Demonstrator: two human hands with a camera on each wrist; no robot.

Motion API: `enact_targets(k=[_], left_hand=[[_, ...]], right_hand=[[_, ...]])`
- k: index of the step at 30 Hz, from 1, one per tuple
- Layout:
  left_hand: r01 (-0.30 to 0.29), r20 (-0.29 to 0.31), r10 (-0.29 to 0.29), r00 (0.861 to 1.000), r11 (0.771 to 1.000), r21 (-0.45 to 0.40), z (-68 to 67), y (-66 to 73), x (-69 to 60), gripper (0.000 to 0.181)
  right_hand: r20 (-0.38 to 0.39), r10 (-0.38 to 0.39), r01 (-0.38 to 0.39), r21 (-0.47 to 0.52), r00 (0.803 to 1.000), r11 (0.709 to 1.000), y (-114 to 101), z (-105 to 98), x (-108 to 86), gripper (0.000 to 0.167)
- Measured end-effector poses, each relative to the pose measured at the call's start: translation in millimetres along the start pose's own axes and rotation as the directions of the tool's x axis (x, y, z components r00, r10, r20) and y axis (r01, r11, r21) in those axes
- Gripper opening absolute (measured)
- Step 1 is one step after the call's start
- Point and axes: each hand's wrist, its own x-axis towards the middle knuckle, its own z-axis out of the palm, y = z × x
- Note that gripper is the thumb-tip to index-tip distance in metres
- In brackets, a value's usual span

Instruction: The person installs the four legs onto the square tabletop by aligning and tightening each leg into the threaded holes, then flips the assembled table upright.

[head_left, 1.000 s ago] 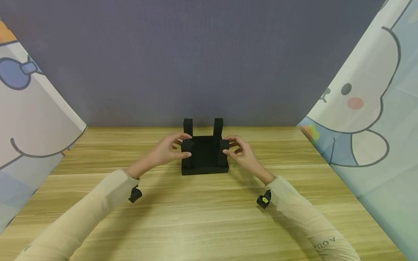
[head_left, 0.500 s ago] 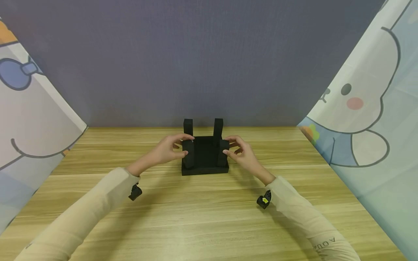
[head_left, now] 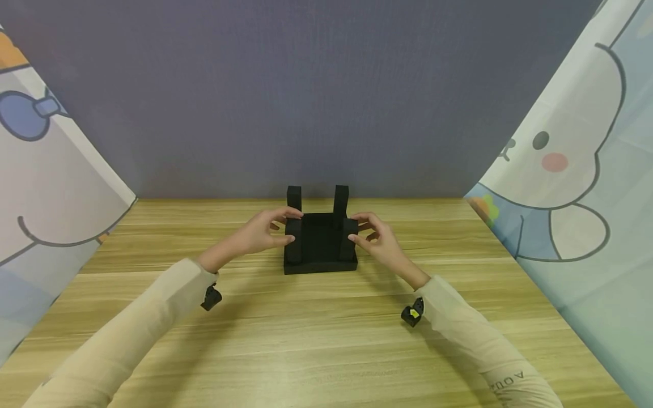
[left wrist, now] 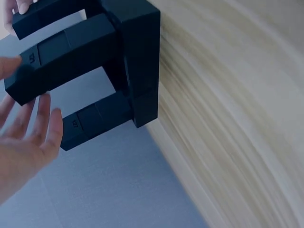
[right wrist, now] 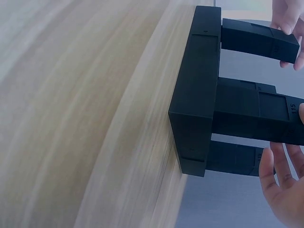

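A black square base (head_left: 320, 266) with several upright black posts stands on the table. My left hand (head_left: 260, 232) pinches the top of the near left post (head_left: 293, 252) between thumb and fingers. Likewise, my right hand (head_left: 380, 241) holds the top of the near right post (head_left: 348, 249). Behind them rise the far left post (head_left: 294, 196) and the far right post (head_left: 340, 198), untouched. In the left wrist view, the near left post (left wrist: 66, 54) meets the base (left wrist: 142, 66). Raised marks show near the post tops, too small to read surely.
A wood-grain table (head_left: 316, 334) lies under the base. Close behind stands a grey-blue panel (head_left: 306, 102). Cartoon-printed cloths flank the table at left (head_left: 51, 187) and right (head_left: 576, 164). Small black wrist devices hang under the left cuff (head_left: 211, 297) and right cuff (head_left: 412, 312).
The near left post, tilted toward the right half a second ago, now stands straighter on the base. My left fingers shifted slightly with it. My right hand has stayed in place.
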Motion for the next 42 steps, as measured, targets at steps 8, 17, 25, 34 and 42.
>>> enact_targets(k=[8, 17, 25, 34, 42], left_hand=[[0.012, -0.097, -0.008, 0.995, 0.999, 0.046, 4.9, 3.2, -5.5, 0.046], [-0.054, 0.014, 0.053, 0.998, 0.995, 0.087, -0.2, 1.3, -0.8, 0.042], [0.016, -0.002, -0.016, 1.000, 0.999, 0.048, 3.7, 3.3, -3.1, 0.052], [0.062, -0.197, -0.047, 0.979, 0.995, 0.075, 17.1, 10.0, -4.9, 0.050], [0.020, -0.166, -0.001, 0.986, 0.994, 0.112, 14.6, 9.0, -3.7, 0.042]], right_hand=[[-0.001, 0.003, -0.003, 0.000, 1.000, 1.000, 0, 0, 0.4, 0.037], [0.001, -0.001, 0.001, -0.003, 1.000, 1.000, 1, 0, 0.2, 0.038], [-0.001, -0.010, 0.010, 0.000, 1.000, 1.000, 1, 0, 0.0, 0.039], [-0.006, -0.019, 0.019, -0.004, 1.000, 1.000, 0, 0, 0.0, 0.038], [-0.005, -0.011, 0.011, -0.014, 1.000, 1.000, 1, 0, -0.3, 0.038]])
